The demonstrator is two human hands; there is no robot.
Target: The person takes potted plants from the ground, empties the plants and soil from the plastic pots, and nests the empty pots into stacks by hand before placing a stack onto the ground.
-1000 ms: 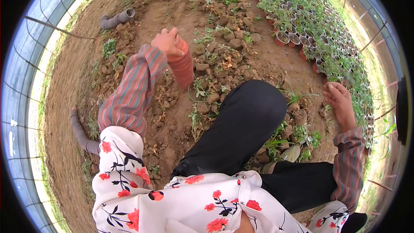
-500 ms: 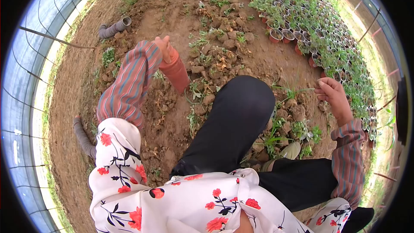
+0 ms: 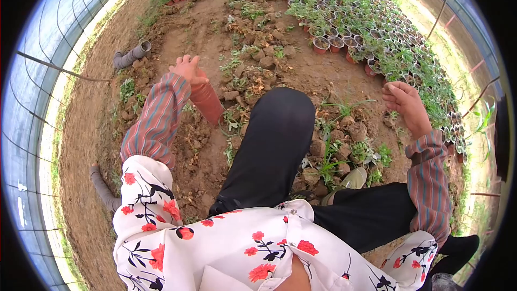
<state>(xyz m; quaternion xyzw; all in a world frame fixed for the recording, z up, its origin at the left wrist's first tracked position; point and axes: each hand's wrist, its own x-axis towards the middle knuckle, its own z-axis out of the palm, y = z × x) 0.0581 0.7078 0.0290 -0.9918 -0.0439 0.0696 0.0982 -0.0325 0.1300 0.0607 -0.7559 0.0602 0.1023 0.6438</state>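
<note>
My left hand [image 3: 186,68] is at the upper end of a reddish-brown cylinder that looks like a stack of nested plastic plant pots [image 3: 207,100]. Its fingers are spread, and the palm side is hidden. My right hand [image 3: 407,105] hangs over the soil on the right with its fingers curled and pinched together. Whatever may be between those fingertips is too small to tell. To its left, a tuft of long-bladed grass [image 3: 346,109] grows among soil clods [image 3: 354,129], its blades apart from the hand. More grass [image 3: 327,168] stands near my shoe [image 3: 354,178].
Rows of potted seedlings [image 3: 371,38] fill the upper right. Grey stacks resembling nested pots lie at left, one farther off [image 3: 131,57] and one nearer [image 3: 102,187]. My bent knee [image 3: 285,113] rises between my hands. A plastic-covered wall [image 3: 27,113] curves along the left.
My left hand's fingers have spread from a closed grip at the stack's top. The grass blade pinched by my right hand is now apart from it. The whole view has shifted slightly.
</note>
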